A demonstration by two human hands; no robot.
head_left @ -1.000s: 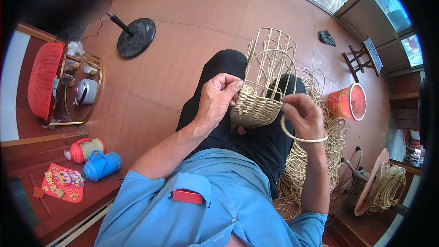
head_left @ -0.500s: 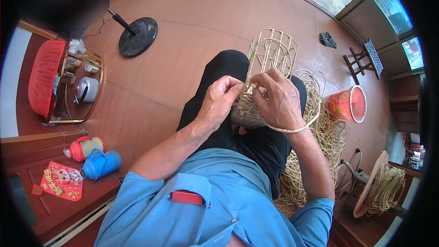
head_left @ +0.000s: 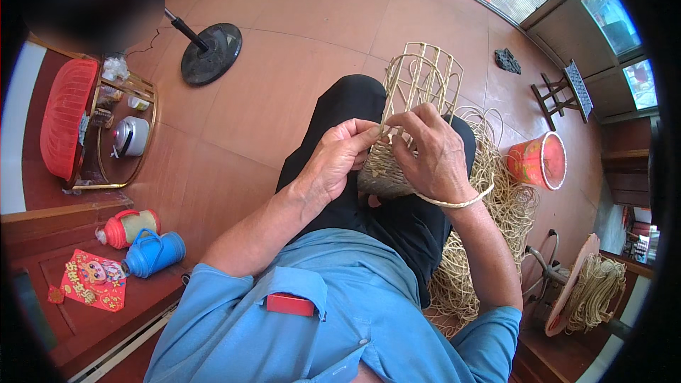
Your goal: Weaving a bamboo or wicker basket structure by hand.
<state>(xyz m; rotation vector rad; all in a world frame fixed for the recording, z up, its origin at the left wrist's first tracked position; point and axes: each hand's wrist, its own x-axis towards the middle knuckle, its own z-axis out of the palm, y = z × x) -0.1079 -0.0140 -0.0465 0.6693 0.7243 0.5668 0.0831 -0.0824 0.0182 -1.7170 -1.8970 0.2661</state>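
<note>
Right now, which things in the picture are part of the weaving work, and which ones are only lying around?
In the work:
- half-woven basket, on the lap
- left hand and right hand, both on the basket
- cane strand, looped by the right wrist
- loose cane pile on the floor

Lying about:
- red bucket
- fan base
- kettle
- blue flask
- small stool

The reddish tiled floor (head_left: pixel 298 42) carries a black fan base (head_left: pixel 211 53), a red bucket (head_left: pixel 537 161) and loose cane coils (head_left: pixel 507 206).

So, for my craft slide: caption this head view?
Both hands, left and right, weave a rattan strand into a half-finished basket on the lap.
</note>
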